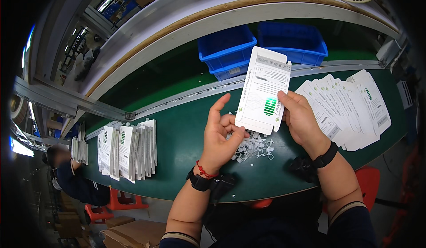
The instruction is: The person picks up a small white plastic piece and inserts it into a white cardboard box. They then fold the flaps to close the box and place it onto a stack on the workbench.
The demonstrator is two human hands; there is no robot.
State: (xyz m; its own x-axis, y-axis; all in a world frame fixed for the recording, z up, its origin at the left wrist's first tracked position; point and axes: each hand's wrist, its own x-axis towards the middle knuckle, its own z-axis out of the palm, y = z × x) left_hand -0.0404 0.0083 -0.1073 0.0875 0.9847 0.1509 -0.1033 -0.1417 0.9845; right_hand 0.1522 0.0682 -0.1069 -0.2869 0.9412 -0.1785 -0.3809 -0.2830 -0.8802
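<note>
A flat white battery carton [262,88] with green print is held up over the middle of the table, its end flaps standing out. My right hand [301,119] grips its right edge, thumb on the printed face. At the lower left corner my left hand [222,137] has its thumb against the carton and some fingers partly hidden behind it; the index finger sticks up apart. Below the carton lies a loose heap of small white plastic pieces with loops [255,149], partly covered by the carton and left hand.
Flattened white cartons [348,110] are fanned out at the right. Rows of filled-out cartons [128,150] stand at the left. Two blue bins [227,48] sit behind the table's far rail. A person's sleeve [82,186] shows at far left, near a red stool [126,200].
</note>
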